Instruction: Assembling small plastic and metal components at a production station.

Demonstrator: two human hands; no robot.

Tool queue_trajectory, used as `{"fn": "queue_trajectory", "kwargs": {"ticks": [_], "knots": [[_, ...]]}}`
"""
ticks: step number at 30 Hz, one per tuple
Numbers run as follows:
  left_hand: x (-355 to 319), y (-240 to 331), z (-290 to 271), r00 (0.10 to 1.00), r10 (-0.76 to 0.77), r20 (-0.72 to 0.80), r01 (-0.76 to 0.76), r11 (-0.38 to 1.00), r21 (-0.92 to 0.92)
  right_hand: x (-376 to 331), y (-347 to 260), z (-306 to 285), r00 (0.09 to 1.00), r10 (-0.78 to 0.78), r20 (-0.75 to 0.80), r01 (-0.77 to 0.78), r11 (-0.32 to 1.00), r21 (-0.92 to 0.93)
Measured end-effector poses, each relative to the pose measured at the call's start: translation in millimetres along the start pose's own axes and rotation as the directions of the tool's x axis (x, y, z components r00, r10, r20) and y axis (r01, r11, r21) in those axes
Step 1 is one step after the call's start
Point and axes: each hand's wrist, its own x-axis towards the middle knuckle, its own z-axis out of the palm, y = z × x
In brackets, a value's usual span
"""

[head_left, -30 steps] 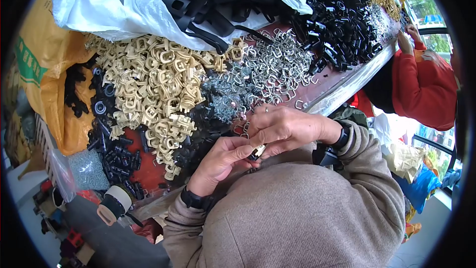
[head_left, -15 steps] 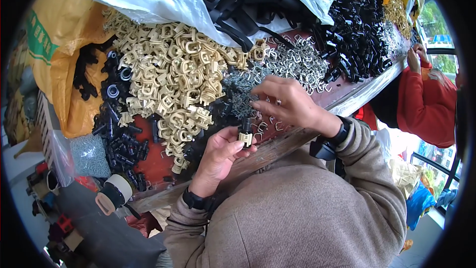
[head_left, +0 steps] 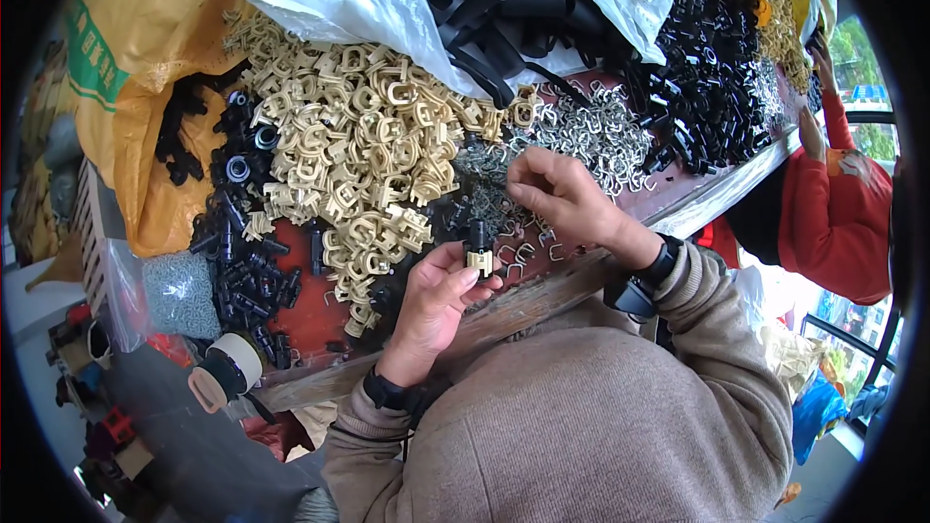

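Observation:
My left hand (head_left: 433,308) is closed round a short black tubular fitting (head_left: 478,233) with a cream plastic clip (head_left: 480,262) round its lower part. The fitting points up, away from me. To its right and a bit farther off, my right hand (head_left: 573,201) hovers with thumb and fingertips pinched together; what they hold, if anything, is too small to make out. Just left of those fingertips lies a pile of small dark grey metal pieces (head_left: 481,172). Beyond the right hand spreads a heap of silvery U-shaped metal clips (head_left: 612,140), with a few loose ones near the table edge.
A large heap of cream clips (head_left: 363,136) covers the table's middle left. Black fittings (head_left: 242,281) lie left of it, beside a clear bag of small grey pieces (head_left: 181,295) and a tape roll (head_left: 232,363). A white sack (head_left: 329,0) holds black tubes. A person in red (head_left: 838,213) works at the right.
My right hand's fingers have come off the small metal pieces and closed into a pinch. The left hand still holds the fitting. The person in red has raised an arm.

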Motion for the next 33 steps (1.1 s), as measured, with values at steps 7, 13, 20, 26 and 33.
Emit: {"fn": "queue_trajectory", "kwargs": {"ticks": [7, 13, 20, 26, 33], "knots": [[12, -1, 17, 0.999, 0.040, -0.031, -0.039, 0.998, 0.040, -28, -8, -3, 0.958, 0.214, 0.191, -0.284, 0.609, 0.741], [22, -6, 29, 0.996, 0.086, -0.036, -0.083, 0.992, 0.094, -40, -12, 4, 0.946, 0.188, 0.263, -0.320, 0.432, 0.843], [22, -9, 29, 0.996, 0.075, -0.057, -0.071, 0.994, 0.082, -45, -12, 7, 0.979, 0.110, 0.170, -0.181, 0.847, 0.500], [18, -9, 29, 0.998, 0.050, -0.047, -0.046, 0.996, 0.080, -47, -22, 4, 0.977, 0.123, 0.175, -0.166, 0.952, 0.259], [17, -10, 27, 0.999, -0.045, -0.023, 0.047, 0.997, 0.062, -46, -29, 6, 0.990, -0.057, -0.133, 0.055, 0.998, -0.020]]}}
